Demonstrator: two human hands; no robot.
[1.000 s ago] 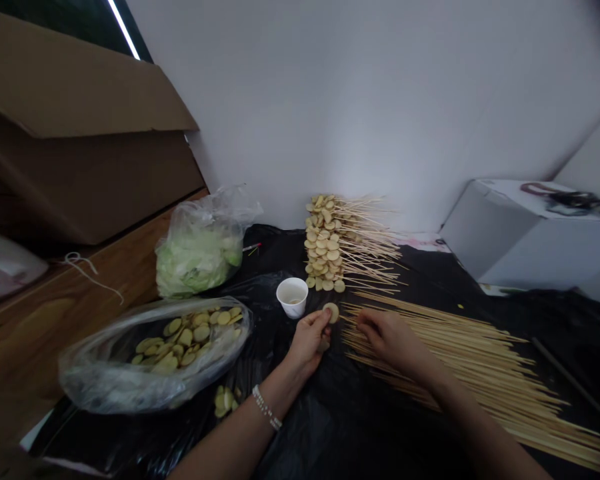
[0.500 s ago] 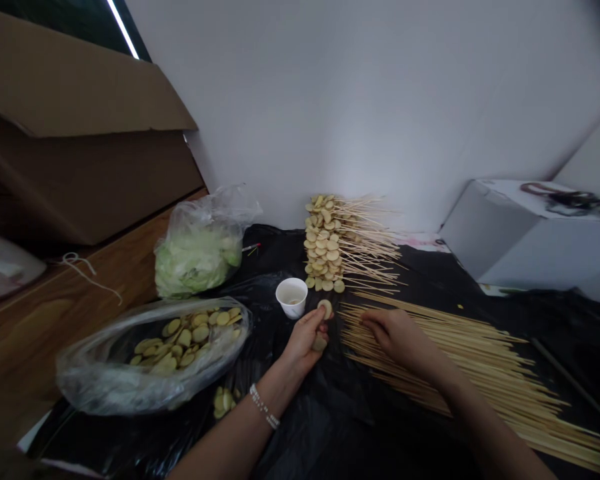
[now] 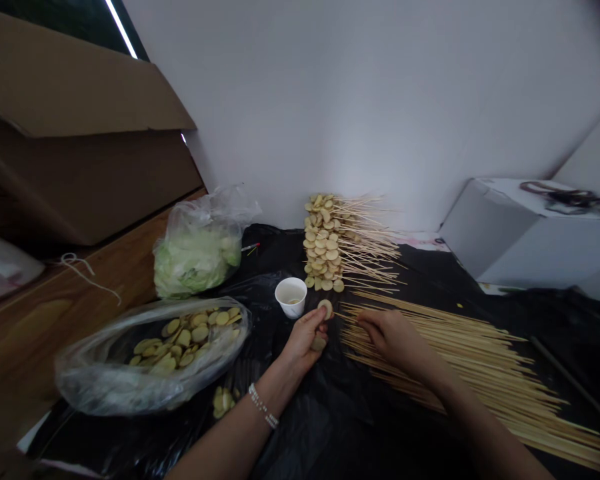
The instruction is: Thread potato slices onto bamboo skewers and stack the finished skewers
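My left hand (image 3: 301, 343) pinches a round potato slice (image 3: 325, 308) between thumb and fingertips, and another slice (image 3: 319, 343) is tucked in its curled fingers. Facing it, my right hand (image 3: 393, 339) is closed on a thin bamboo skewer (image 3: 346, 316) whose tip reaches the edge of the pinched slice; whether it has pierced the slice I cannot tell. Below and beyond that hand spreads a pile of bare skewers (image 3: 480, 360). Behind both hands lies a stack of skewered potato slices (image 3: 325, 243), sticks pointing right.
A white paper cup (image 3: 291, 298) stands just behind my left hand. To the left are an open plastic bag (image 3: 95, 390) of potato slices, a bag of pale green leaves (image 3: 195, 263) and a few loose slices (image 3: 223, 402). White box (image 3: 510, 233) at right; cardboard box (image 3: 80, 167) at left.
My right hand has shifted slightly left, bringing the skewer tip up to the potato slice. The left hand stays nearly still.
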